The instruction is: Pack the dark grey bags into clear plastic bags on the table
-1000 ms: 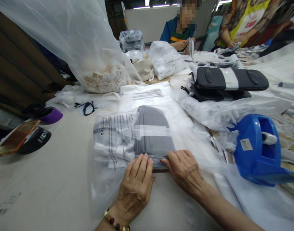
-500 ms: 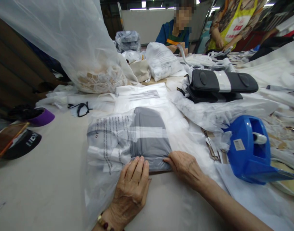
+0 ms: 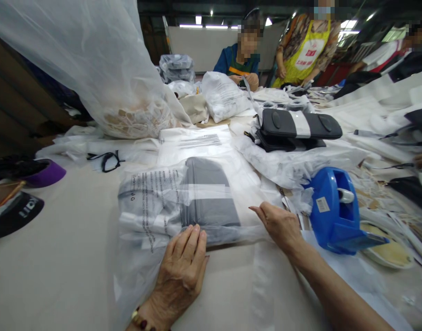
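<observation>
A clear plastic bag (image 3: 152,207) with printed text lies on the table, around a dark flat case (image 3: 211,207) that has a white band across it. My left hand (image 3: 183,262) lies with fingers stretched out on the bag's near edge, by the case's lower left corner. To the right of the case, my right hand (image 3: 281,227) is closed on the bag's edge, which runs out toward it. Its fingertips are partly hidden. The blue tape dispenser (image 3: 321,230) stands just right of that hand.
Two stacked black cases (image 3: 283,122) with a white band lie beyond the dispenser. A large translucent sack (image 3: 128,92) hangs at left, near a purple-rimmed item (image 3: 48,174) and a black cap (image 3: 20,211). Beyond the table, a person in a yellow apron (image 3: 307,53) stands beside another person (image 3: 238,59).
My right hand has moved right, away from the case's corner, drawing the bag's edge outward. My left hand stays on the bag. The whole view has shifted a little.
</observation>
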Demonstrator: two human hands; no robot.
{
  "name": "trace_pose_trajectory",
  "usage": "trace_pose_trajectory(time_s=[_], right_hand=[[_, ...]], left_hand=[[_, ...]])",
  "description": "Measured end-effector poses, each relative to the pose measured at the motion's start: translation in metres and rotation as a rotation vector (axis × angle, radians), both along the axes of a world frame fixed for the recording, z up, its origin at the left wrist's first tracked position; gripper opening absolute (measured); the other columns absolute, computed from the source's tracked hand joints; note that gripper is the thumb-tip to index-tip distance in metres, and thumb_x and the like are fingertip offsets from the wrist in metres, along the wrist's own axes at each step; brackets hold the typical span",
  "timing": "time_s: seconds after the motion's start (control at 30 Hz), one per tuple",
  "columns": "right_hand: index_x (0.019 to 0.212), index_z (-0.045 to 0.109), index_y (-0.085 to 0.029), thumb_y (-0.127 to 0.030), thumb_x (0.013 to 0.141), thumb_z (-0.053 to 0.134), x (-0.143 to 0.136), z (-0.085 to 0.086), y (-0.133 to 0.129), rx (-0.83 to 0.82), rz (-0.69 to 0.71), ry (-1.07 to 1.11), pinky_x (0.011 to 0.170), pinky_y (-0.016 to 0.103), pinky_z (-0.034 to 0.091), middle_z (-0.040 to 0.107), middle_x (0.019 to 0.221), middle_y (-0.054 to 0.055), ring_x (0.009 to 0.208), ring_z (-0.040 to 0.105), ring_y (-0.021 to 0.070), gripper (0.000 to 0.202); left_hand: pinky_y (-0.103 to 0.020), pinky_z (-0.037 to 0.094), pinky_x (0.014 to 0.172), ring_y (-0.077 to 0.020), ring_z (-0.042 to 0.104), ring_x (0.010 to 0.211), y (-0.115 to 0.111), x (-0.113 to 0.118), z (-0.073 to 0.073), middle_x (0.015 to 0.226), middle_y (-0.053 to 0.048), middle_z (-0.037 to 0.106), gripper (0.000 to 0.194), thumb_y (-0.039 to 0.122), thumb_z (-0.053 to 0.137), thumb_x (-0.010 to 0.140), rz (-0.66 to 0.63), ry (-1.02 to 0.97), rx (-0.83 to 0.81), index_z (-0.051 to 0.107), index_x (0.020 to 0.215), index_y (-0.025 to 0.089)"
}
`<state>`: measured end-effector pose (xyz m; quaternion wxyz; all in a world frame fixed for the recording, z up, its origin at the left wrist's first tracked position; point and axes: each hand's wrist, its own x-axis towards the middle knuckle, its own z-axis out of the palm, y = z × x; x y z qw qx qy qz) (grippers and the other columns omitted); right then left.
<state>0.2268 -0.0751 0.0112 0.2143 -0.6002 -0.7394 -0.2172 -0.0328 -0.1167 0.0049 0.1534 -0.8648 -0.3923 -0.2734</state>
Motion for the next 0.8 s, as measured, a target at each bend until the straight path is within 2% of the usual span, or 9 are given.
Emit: trace_pose_trajectory(time_s=[0.13,0.23,0.3,0.37,0.47,0.57,0.7,0.8], right_hand=[[0.069,0.057,-0.017,-0.035,0.091,0.046,0.036,0.031,-0.029,0.154,-0.084,0.05,0.064,0.027,0.035,0.06,0.064,0.005,0.062,0.054,0.0164,0.03],[0.083,0.06,-0.016,-0.035,0.089,0.046,0.073,0.047,-0.056,0.267,-0.316,0.146,0.08,0.036,0.037,0.063,0.086,0.013,0.084,0.055,0.0238,0.025],[0.084,0.06,-0.015,-0.041,0.085,0.046,0.099,0.051,-0.069,0.228,-0.491,0.347,0.087,0.043,0.034,0.061,0.096,0.017,0.096,0.051,0.0283,0.03],[0.076,0.061,-0.017,-0.047,0.078,0.047,0.12,0.049,-0.077,0.133,-0.587,0.606,0.087,0.045,0.034,0.062,0.091,0.015,0.095,0.051,0.0297,0.033],[0.064,0.061,-0.019,-0.051,0.073,0.049,0.138,0.043,-0.08,-0.007,-0.589,0.855,0.071,0.039,0.042,0.063,0.069,0.008,0.074,0.056,0.0248,0.035],[0.062,0.064,-0.019,-0.05,0.073,0.051,0.139,0.037,-0.078,-0.078,-0.539,0.996,0.06,0.034,0.043,0.064,0.063,0.005,0.063,0.057,0.021,0.035],[0.058,0.063,-0.018,-0.047,0.068,0.058,0.132,0.032,-0.072,-0.072,-0.487,1.164,0.054,0.031,0.042,0.063,0.059,0.004,0.057,0.055,0.0189,0.031],[0.058,0.062,-0.018,-0.045,0.066,0.061,0.128,0.034,-0.076,0.015,-0.457,1.261,0.055,0.031,0.043,0.06,0.059,0.003,0.057,0.053,0.0175,0.028]], left_hand=[[-0.041,0.04,0.09,-0.0303,0.052,0.109,0.001,0.001,-0.002,0.114,-0.019,0.06,0.029,0.017,0.048,0.086,0.008,-0.044,0.006,0.059,0.11,0.004],[-0.041,0.039,0.09,-0.0292,0.053,0.108,0.001,-0.001,-0.005,0.116,-0.016,0.06,0.03,0.021,0.047,0.087,0.012,-0.058,0.019,0.058,0.112,0.007],[-0.04,0.039,0.088,-0.029,0.055,0.105,0.004,-0.005,-0.01,0.117,-0.016,0.06,0.034,0.024,0.051,0.086,-0.021,-0.002,0.076,0.056,0.116,0.009],[-0.04,0.039,0.085,-0.0291,0.056,0.103,0.008,-0.008,-0.018,0.116,-0.016,0.061,0.041,0.027,0.053,0.084,-0.03,0.006,0.151,0.052,0.122,0.01],[-0.039,0.039,0.082,-0.0286,0.057,0.1,0.015,-0.012,-0.028,0.115,-0.015,0.062,0.049,0.027,0.054,0.083,-0.041,-0.034,0.202,0.046,0.129,0.013],[-0.038,0.039,0.08,-0.0284,0.058,0.097,0.018,-0.014,-0.034,0.113,-0.014,0.062,0.052,0.027,0.055,0.082,-0.063,-0.035,0.227,0.044,0.131,0.014],[-0.038,0.038,0.077,-0.0282,0.059,0.093,0.02,-0.015,-0.035,0.109,-0.015,0.064,0.053,0.026,0.057,0.081,-0.067,-0.033,0.275,0.045,0.131,0.012],[-0.037,0.038,0.077,-0.0274,0.06,0.092,0.019,-0.013,-0.034,0.109,-0.014,0.065,0.053,0.029,0.057,0.081,-0.067,-0.049,0.254,0.045,0.131,0.014]])
